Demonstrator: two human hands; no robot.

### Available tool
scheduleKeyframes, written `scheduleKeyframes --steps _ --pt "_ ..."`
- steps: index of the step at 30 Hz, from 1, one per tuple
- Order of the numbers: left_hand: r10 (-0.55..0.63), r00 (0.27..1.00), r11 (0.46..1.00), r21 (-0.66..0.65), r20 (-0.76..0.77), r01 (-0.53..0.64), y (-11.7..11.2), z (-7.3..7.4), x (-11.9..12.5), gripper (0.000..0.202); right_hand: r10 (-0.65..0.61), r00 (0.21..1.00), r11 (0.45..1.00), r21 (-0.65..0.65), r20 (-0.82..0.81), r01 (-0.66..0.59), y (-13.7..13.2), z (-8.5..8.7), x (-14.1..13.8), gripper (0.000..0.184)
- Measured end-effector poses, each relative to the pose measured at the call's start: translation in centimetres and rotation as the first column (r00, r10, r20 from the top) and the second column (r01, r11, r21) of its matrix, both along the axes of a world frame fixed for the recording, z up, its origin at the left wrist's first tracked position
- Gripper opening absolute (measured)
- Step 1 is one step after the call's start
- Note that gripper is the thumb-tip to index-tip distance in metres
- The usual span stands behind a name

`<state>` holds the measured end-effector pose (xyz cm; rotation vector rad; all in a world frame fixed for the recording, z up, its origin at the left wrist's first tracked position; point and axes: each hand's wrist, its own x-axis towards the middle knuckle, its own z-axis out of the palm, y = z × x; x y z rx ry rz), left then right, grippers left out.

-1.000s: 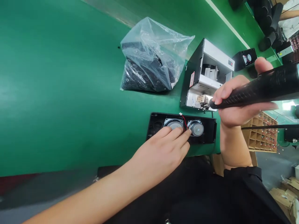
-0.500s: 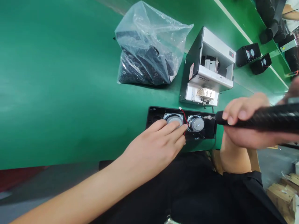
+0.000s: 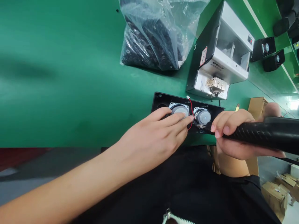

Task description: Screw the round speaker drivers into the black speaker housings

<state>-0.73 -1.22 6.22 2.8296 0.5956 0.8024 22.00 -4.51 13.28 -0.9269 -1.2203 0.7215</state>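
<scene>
A long black speaker housing (image 3: 161,99) lies on the green table, its inside facing up. Two round speaker drivers sit in it: the left driver (image 3: 179,109) is partly covered by my left hand (image 3: 161,132), whose outstretched fingers rest on it. One fingertip is by the thin red wire (image 3: 192,105) with a white plug, between the drivers. My right hand (image 3: 238,132) is wrapped round a black electric screwdriver (image 3: 268,132). Its bit points left, at the near-left corner of the right driver (image 3: 203,117); I cannot tell whether a screw is under it.
Behind the housing lies a clear plastic bag (image 3: 151,43) of black parts. A silver and black machine (image 3: 219,62) stands to its right. Farther right are two black speaker boxes (image 3: 268,53) and a cardboard box (image 3: 255,105). More cartons (image 3: 274,196) are on the floor.
The screwdriver bit has moved from the far-right corner of the right driver to its near-left corner. My left hand has stayed on the left driver. The camera view has shifted.
</scene>
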Motion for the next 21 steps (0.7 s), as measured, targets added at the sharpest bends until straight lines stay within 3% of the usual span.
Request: scheduleKeyframes --steps 5,9,19,21 --pt "0.029 0.999 0.999 0.023 0.041 -0.03 0.5 0.3 0.0 0.041 0.057 0.988 0.991 0.116 0.14 -0.074 1.3 -1.9 1.2 0.084" --pt "0.0 0.999 1.0 0.026 0.034 -0.001 0.6 0.3 0.1 0.048 0.069 0.995 0.984 0.161 0.076 -0.081 1.6 -2.8 1.3 0.093" --pt "0.007 0.999 1.0 -0.006 0.033 -0.007 0.3 0.2 -0.1 0.047 0.026 0.997 0.987 0.153 0.078 -0.038 1.5 -3.0 0.7 0.087" --pt "0.015 0.999 1.0 -0.008 0.037 -0.015 0.3 0.0 0.0 0.047 0.052 0.986 0.998 0.023 0.158 -0.057 0.8 -2.5 1.2 0.078"
